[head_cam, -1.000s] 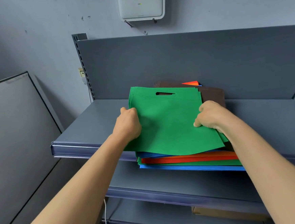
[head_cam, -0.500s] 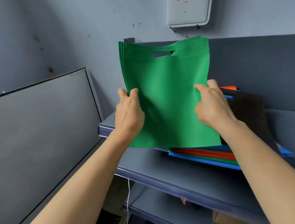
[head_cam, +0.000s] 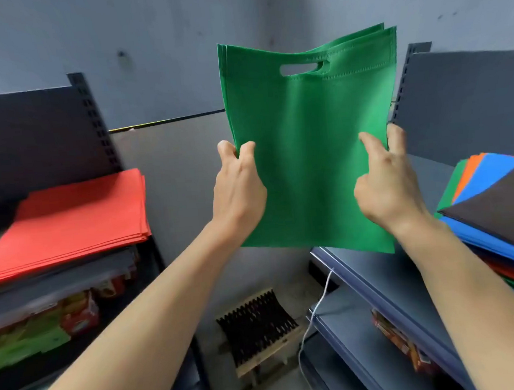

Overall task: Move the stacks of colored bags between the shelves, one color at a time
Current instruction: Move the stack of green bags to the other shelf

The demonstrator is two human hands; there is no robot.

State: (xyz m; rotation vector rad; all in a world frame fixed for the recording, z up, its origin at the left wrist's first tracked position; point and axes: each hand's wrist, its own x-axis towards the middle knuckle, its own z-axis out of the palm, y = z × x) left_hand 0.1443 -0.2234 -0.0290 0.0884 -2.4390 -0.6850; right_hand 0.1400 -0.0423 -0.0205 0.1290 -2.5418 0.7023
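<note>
Carrying green bags [head_cam: 311, 159] upright between shelves, left hand [head_cam: 238, 190] and right hand [head_cam: 385, 184] pinching their sides; next, probably laying them near the red stack [head_cam: 67, 222].

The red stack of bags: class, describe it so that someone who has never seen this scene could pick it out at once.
Look at the dark shelf unit on the left. On its upper shelf lies the red stack of bags, flat and squared. Unlike the mixed pile on the right shelf, it is one colour throughout.
</note>
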